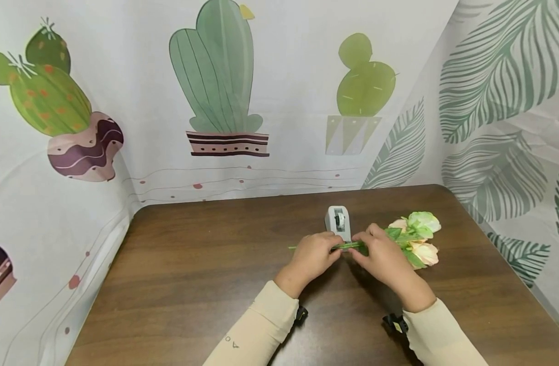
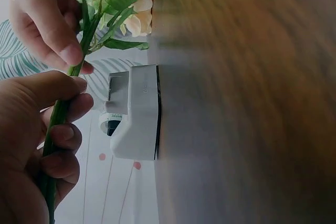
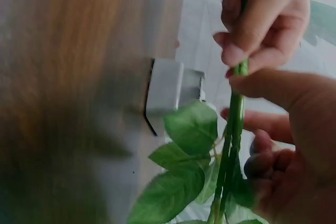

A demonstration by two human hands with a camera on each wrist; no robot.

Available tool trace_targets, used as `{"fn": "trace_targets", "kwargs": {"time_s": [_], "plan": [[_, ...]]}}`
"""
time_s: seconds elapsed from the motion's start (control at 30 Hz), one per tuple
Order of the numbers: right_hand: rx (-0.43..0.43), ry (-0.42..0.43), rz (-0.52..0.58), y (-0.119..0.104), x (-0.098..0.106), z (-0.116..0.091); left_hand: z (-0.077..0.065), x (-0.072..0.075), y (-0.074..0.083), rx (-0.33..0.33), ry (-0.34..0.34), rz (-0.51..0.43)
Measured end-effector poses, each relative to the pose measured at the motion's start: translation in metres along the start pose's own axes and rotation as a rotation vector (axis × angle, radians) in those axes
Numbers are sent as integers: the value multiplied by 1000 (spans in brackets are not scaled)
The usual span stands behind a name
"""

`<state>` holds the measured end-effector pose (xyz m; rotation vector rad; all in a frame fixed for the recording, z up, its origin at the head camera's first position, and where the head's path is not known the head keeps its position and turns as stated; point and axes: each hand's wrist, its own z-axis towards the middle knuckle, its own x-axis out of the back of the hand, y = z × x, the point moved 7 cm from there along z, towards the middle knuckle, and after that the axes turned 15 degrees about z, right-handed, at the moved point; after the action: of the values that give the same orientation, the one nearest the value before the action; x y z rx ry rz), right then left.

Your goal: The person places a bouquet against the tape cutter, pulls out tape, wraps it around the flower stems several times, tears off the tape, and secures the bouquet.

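Note:
A bunch of roses (image 1: 424, 252) with pale peach and greenish-white blooms is held level above the table, blooms to the right. My left hand (image 1: 312, 256) grips the green stems (image 2: 59, 113), fingers curled round them in the left wrist view. Close beside it, my right hand (image 1: 382, 256) pinches the same stems between thumb and finger, nearer the blooms. Green leaves (image 3: 191, 129) hang by the right hand. Just beyond the hands stands a white tape dispenser (image 1: 330, 223) with a roll in it. Whether any tape is on the stems, I cannot tell.
A dark brown wooden table (image 1: 206, 264) lies under everything, its back edge against a white cloth backdrop (image 1: 298, 76) printed with cacti and leaves. Dark straps with small devices (image 1: 395, 324) sit at both wrists, below cream sleeves (image 1: 266, 323).

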<state>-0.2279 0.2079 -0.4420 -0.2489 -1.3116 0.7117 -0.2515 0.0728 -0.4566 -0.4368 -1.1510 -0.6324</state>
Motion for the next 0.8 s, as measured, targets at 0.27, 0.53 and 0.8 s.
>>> {"fn": "trace_targets", "kwargs": {"time_s": [0.27, 0.53, 0.8], "plan": [[105, -3, -18, 2, 3, 1, 0, 1, 0, 0, -8, 19], [51, -83, 98, 11, 0, 1, 0, 2, 1, -13, 11, 20], [96, -96, 112, 10, 1, 1, 0, 5, 3, -28, 31, 13]]}}
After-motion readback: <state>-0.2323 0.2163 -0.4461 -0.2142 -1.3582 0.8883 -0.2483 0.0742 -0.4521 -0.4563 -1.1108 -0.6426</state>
